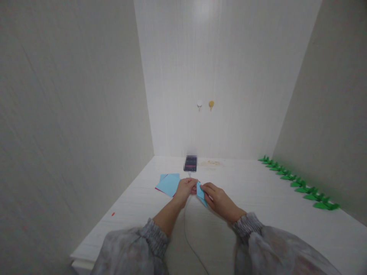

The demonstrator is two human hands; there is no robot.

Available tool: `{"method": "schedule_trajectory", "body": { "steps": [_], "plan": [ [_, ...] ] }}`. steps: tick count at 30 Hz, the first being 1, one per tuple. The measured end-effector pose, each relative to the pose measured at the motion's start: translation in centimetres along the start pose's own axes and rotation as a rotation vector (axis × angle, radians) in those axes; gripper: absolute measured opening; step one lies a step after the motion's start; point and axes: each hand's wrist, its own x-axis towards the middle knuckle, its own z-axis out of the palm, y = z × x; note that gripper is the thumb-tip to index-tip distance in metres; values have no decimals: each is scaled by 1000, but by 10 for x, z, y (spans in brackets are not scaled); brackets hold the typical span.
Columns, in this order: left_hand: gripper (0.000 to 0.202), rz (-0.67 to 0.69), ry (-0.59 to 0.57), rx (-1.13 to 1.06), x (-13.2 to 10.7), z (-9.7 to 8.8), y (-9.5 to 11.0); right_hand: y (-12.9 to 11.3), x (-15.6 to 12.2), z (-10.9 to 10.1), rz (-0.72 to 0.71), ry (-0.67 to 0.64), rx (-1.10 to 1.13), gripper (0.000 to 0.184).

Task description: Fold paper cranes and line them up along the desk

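Note:
Between my two hands is a folded piece of light blue paper point(201, 194), narrow and tilted, held just above the table. My left hand point(187, 188) pinches its upper left edge, with the thumb and fingers close together. From the other side, my right hand point(215, 195) grips the paper's right edge with bent fingers; part of the paper is hidden behind them. Beside my left hand lies a small stack of light blue paper sheets point(169, 184) with reddish edges showing.
A phone point(190, 163) stands at the back, its white cable point(187, 231) running toward me under my hands. Several green folded paper pieces point(298, 184) line the right side. A small orange-red bit point(113, 214) lies at left. Two hooks point(211, 104) are on the back wall.

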Motion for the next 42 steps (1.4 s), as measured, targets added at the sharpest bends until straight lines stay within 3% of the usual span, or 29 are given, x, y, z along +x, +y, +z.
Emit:
{"method": "schedule_trajectory", "body": {
  "steps": [5,11,18,33,36,39,42],
  "plan": [
    [33,53,-25,-31,-1,1,-2,1,0,1,48,94,83,33],
    [37,35,-52,-27,-1,2,-4,4,0,2,50,32,32,32],
    [36,45,12,0,6,0,-11,2,1,0,19,-104,-105,34],
    [29,29,19,0,0,3,-4,2,1,-1,20,-131,-105,38],
    [28,34,15,-15,0,1,-5,-1,1,-2,29,-97,-28,33],
    [27,52,34,-31,1,-1,-6,-4,3,-2,56,18,111,25],
    [28,81,47,-35,2,-2,-10,-5,5,0,231,170,283,24]
  ]
}}
